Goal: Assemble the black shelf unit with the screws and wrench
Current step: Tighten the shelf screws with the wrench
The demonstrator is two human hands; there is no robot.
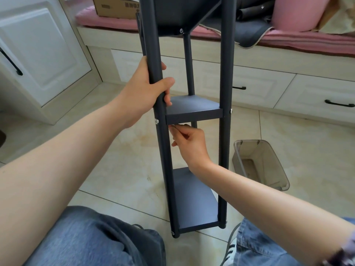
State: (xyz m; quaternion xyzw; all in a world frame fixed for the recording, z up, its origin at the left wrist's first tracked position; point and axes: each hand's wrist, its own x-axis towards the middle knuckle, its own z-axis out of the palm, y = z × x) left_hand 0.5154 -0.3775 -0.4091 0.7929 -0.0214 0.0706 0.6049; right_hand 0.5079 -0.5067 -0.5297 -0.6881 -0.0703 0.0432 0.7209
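While both hands grip, left hand (146,87) post, right hand (189,143) wrench (173,127), shelf unit (192,112) stands upright.

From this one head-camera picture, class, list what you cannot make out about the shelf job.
- Top of the shelf unit: cut off by the upper frame edge.
- Small metal tool: mostly hidden in the right hand; only a tip under the middle shelf shows, too small to identify.
- Post under the left hand: covered by fingers.
- Box: print blurred, cut off.
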